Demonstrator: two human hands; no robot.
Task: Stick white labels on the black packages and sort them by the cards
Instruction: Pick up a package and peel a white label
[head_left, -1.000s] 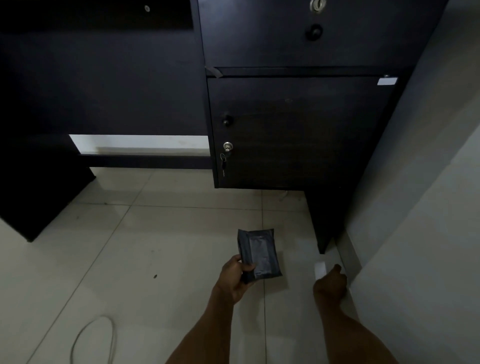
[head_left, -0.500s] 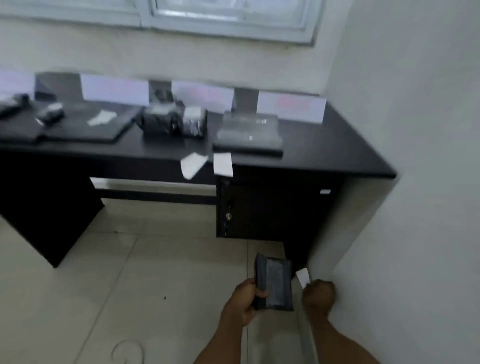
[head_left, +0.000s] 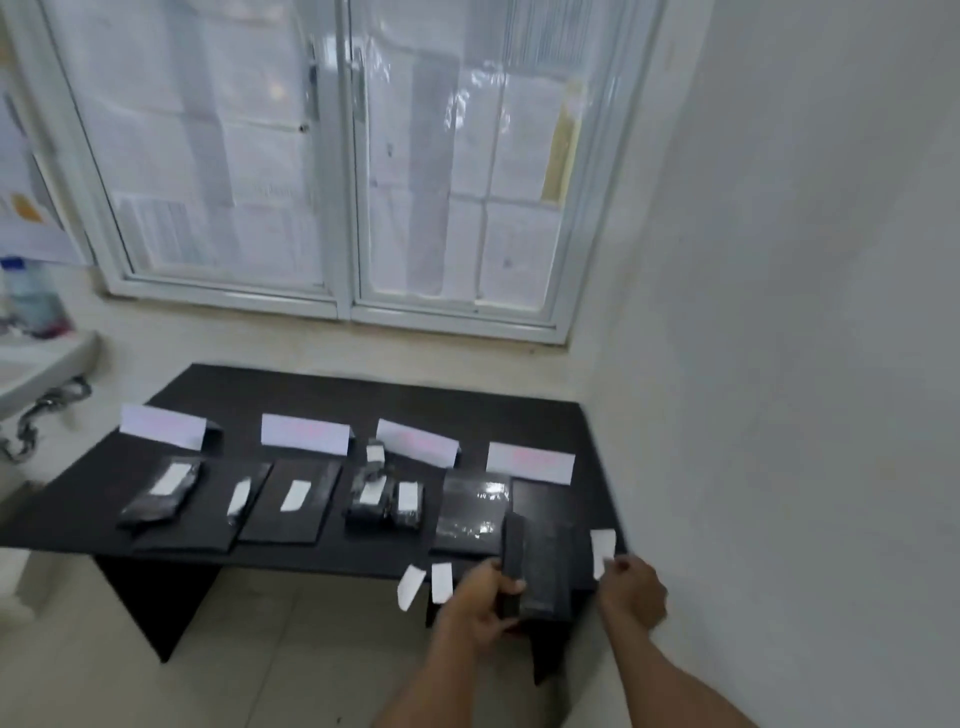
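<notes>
My left hand grips a black package upright in front of the black desk's near right corner. My right hand pinches a small white label just right of that package, apart from it. Several white folded cards stand in a row across the desk. Before them lie black packages, most bearing white labels: one at the left, flat ones in the middle, small ones and a shiny one. Two spare labels hang from the desk's front edge.
A white-framed window covered with papers rises behind the desk. A grey wall closes the right side, close to my right hand. A white sink with a bottle stands at the far left. Pale tiled floor lies under the desk.
The view has swung up from the floor to the desk top. Both hands have risen from floor level to the desk's front right corner, still holding the package and the label.
</notes>
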